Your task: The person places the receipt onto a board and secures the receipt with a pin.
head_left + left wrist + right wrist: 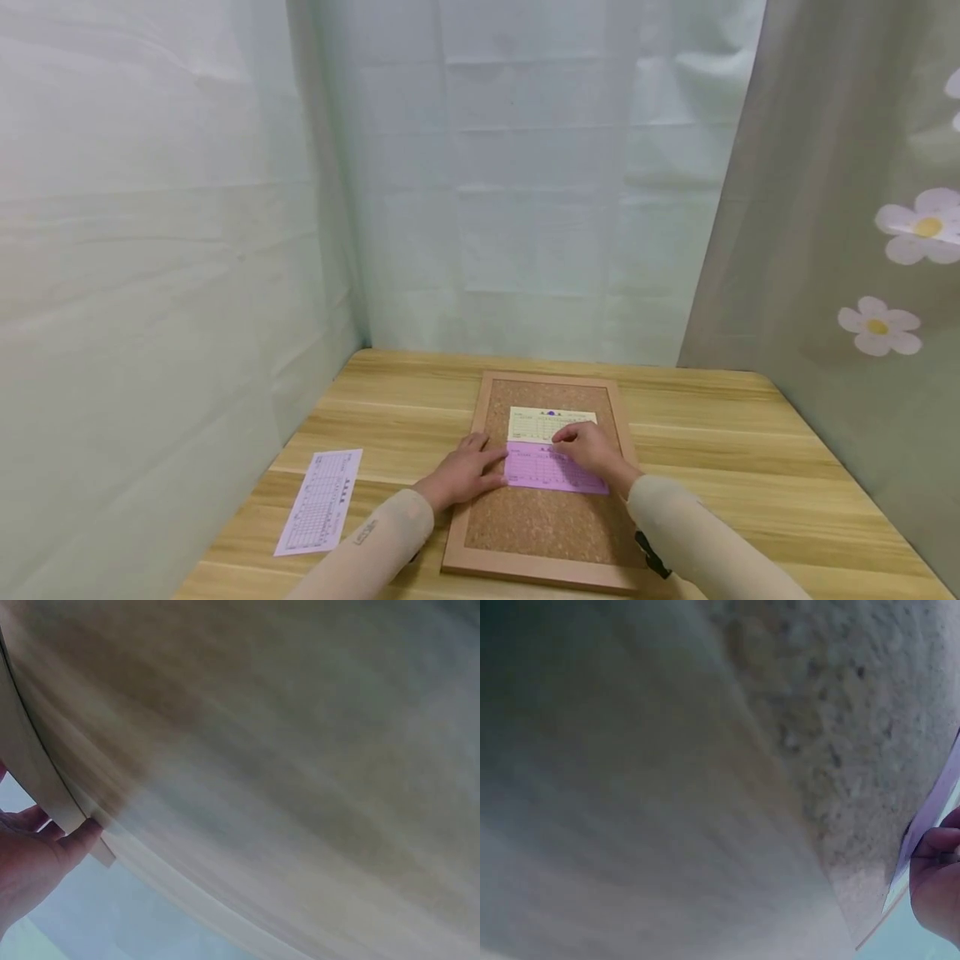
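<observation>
A pink printed form lies on the cork board, just below a yellow form with a blue push pin at its top. My left hand rests on the board's left frame, fingers spread, fingertips at the pink form's left edge. In the left wrist view, that hand shows at the frame's edge. At the pink form's top middle, my right hand pinches a small push pin, mostly hidden by finger and thumb. The right wrist view shows this hand with curled fingers beside the pink paper.
A white printed form lies on the wooden table, left of the board. Pale curtains hang behind the table and along both sides. The board's wooden frame runs close to the near side of the table.
</observation>
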